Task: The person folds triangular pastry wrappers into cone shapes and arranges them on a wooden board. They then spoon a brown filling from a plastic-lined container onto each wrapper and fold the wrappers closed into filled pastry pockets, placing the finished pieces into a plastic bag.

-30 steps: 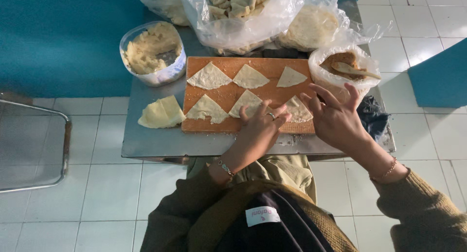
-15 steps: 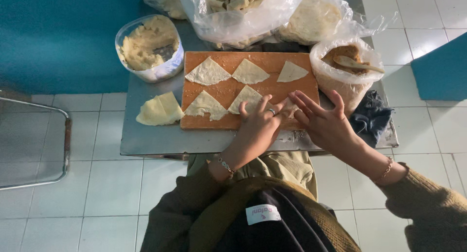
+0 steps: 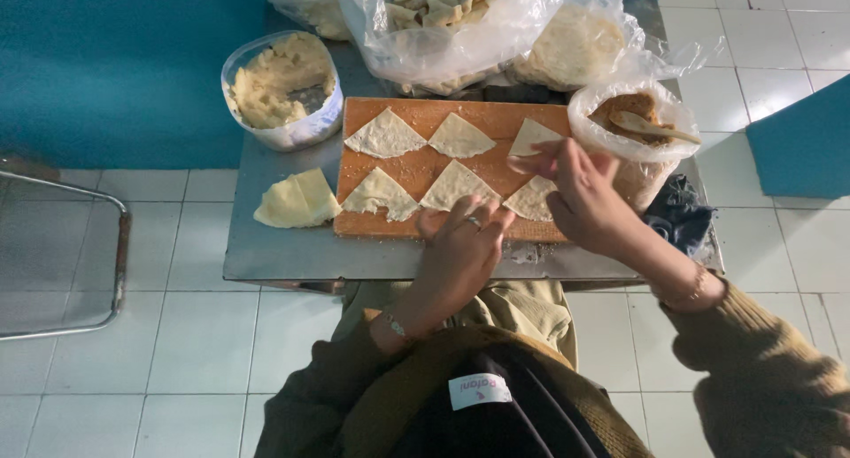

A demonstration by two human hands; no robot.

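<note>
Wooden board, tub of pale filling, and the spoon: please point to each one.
Wooden board point(image 3: 416, 161): head view, bare middle of its top.
Tub of pale filling point(image 3: 282, 91): head view, filling surface.
Spoon point(image 3: 651, 126): head view, its handle.

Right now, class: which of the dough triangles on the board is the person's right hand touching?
The lower-right triangle: the right hand rests its fingers on its edge. The other five triangles on the orange board lie untouched by it.

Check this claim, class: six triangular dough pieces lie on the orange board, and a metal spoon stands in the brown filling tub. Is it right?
Not quite. The head view shows six triangular dough pieces on the orange board, but the spoon in the brown filling tub is wooden, not metal.
</note>
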